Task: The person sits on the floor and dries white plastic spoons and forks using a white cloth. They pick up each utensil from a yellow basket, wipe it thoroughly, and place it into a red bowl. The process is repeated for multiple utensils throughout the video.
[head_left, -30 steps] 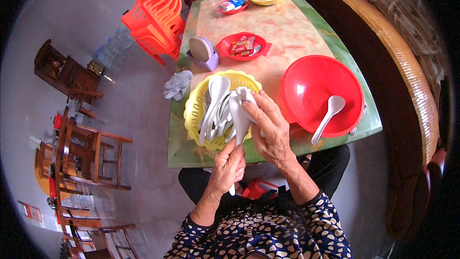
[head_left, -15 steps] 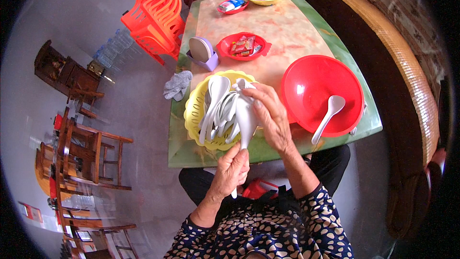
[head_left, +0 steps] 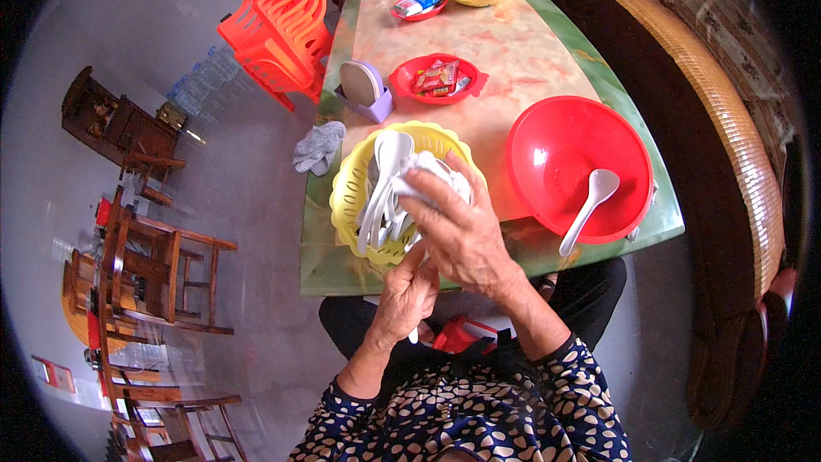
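My left hand (head_left: 409, 293) is closed round the handle of a white spoon (head_left: 414, 335), whose end pokes out below the fist. The spoon's bowl is hidden behind my right hand (head_left: 469, 239). That hand grips a crumpled white cloth (head_left: 428, 168) with bent fingers, over the right side of a yellow slotted basket (head_left: 344, 197). Several white spoons (head_left: 392, 151) lie in the basket, handles toward me. On the right, another white spoon (head_left: 590, 205) rests in a big red basin (head_left: 532, 150), its handle over the near rim.
Beyond the basket stand a lilac holder with round discs (head_left: 368, 103) and a red dish of packets (head_left: 440, 90). A grey cloth (head_left: 319, 147) lies at the table's left edge. Stacked orange chairs (head_left: 278, 34) stand left; a long couch (head_left: 718, 103) runs along the right.
My right hand with the cloth has moved left and toward me, now covering the held spoon's bowl. My left hand has shifted slightly and keeps hold of the handle.
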